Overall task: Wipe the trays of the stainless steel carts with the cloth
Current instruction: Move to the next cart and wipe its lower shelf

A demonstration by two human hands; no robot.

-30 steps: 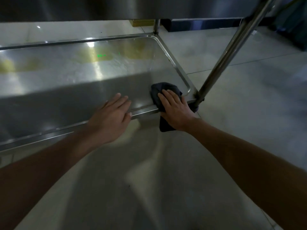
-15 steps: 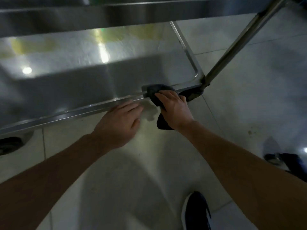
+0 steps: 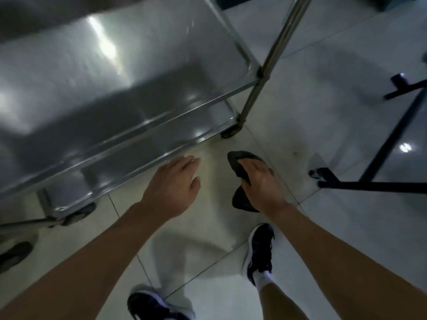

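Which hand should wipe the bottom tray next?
Probably the right hand: it already grips the cloth near the bottom tray. The left hand holds nothing.

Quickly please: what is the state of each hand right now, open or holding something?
Left hand: open, fingers relaxed, holding nothing.
Right hand: its grip is closed on the dark cloth, off the cart.

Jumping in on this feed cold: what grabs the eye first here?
The shiny steel cart fills the upper left, its stacked trays catching glare. Just below its near edge, over the tiled floor, the right hand grips a dark cloth, clear of the trays, and the left hand hovers open beside it.
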